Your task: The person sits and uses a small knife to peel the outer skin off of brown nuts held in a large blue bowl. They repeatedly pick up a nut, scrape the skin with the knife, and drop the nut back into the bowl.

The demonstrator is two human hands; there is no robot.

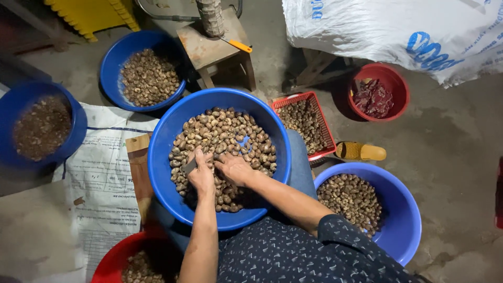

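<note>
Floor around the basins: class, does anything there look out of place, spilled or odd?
A single yellow sandal lies on the concrete beside the red basket, with no partner in sight. No nuts appear spilled; both hands work inside the middle blue basin.

Bare grey concrete floor (450,157), stained and dusty in patches. Resting directly on it: two blue basins of brown nuts at left, one at the far edge (39,126), one further up (144,68). A printed sack sheet (102,183) lies flat between them, a wooden board (140,167) on its right edge. Small wooden stool (212,50) at top centre. Red mesh basket (306,123) of nuts just right of centre. Red bowl (378,91) with dark red scraps beyond it. Yellow sandal (360,152) near the basket. Blue basin (374,209) of nuts at lower right; red basin (131,262) at the bottom edge. Large white sack (398,31) top right.
</note>
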